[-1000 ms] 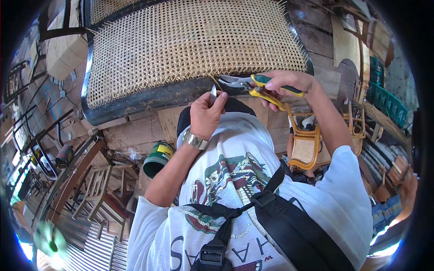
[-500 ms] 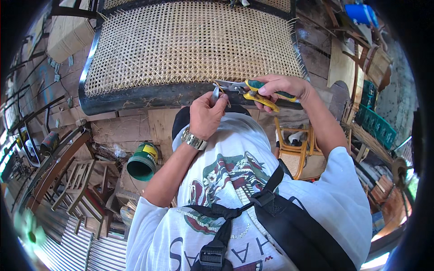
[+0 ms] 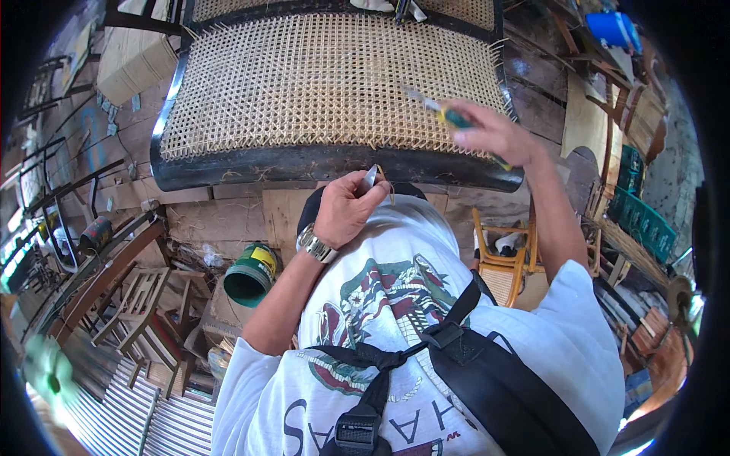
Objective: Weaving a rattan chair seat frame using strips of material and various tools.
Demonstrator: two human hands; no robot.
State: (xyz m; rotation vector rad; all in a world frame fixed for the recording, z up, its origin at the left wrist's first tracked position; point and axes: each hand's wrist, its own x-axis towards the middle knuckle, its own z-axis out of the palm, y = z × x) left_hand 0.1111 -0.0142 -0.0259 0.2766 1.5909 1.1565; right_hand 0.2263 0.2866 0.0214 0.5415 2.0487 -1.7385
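Note:
A woven cane panel (image 3: 334, 83) in a dark wooden frame (image 3: 274, 167) lies in front of me. Close to its near edge, my left hand (image 3: 344, 215) pinches a shiny metal tool (image 3: 370, 179), its exact kind partly hidden by the fingers. A thin strip of cane (image 3: 392, 196) sticks out beside that thumb. Over the right part of the panel, my right hand (image 3: 494, 137) grips snips (image 3: 455, 118) with green and yellow handles. Motion smears the snips, their blades pointing up and left above the weave.
A green bucket (image 3: 247, 283) with a yellow label stands left of my body. Small wooden stools (image 3: 141, 292) lie farther left; a yellow-brown chair frame (image 3: 521, 262) is to the right. Tools (image 3: 411, 11) rest at the panel's far end. A teal crate (image 3: 642, 220) sits at far right.
My right hand has moved the snips up and away from the left hand, out over the weave. The left hand has dropped slightly toward me, still holding the metal tool.

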